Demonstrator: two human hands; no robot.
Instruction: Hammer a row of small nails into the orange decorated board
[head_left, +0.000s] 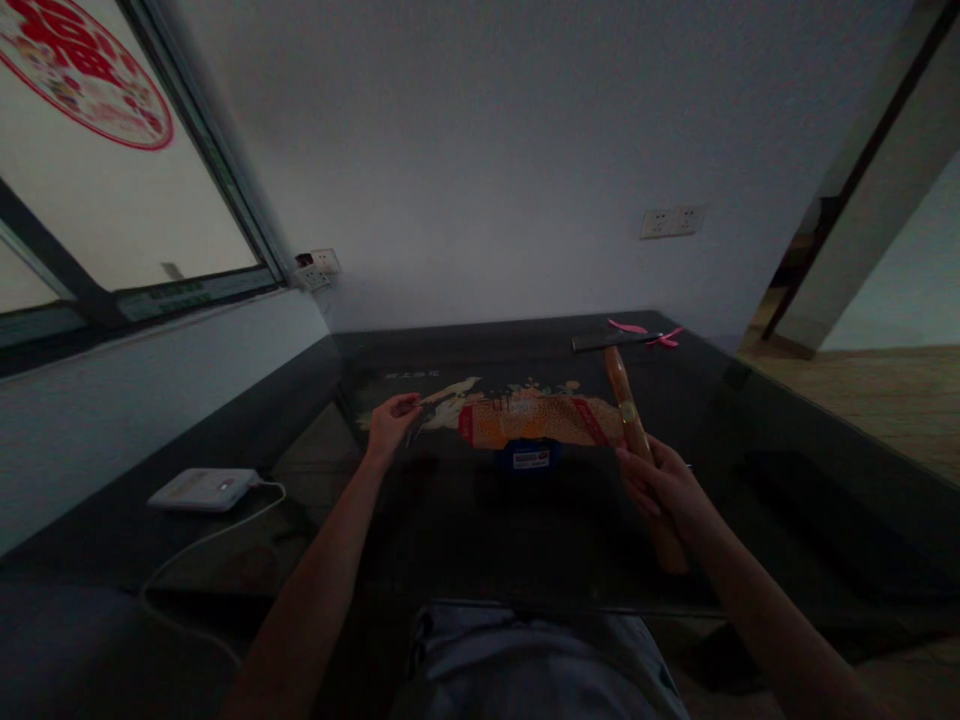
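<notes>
My right hand (664,490) is wrapped round the wooden handle of a hammer (631,420). Its dark grey head (600,342) points away from me, over the far right of the dark table. My left hand (394,422) is raised over the left of the table, thumb and fingers pinched together. A small thin dark piece shows below those fingers, too dim to name. Between my hands, a blue object with a white label (530,456) sits in front of a red and orange patterned band (540,418). Pink-handled scissors (664,338) lie beyond the hammer head.
A white device (206,489) with a white cable (217,533) lies on the left of the black table (450,545). A dark flat object (832,510) is at the right. Wall sockets (673,221) and a window (135,200) are behind and to the left.
</notes>
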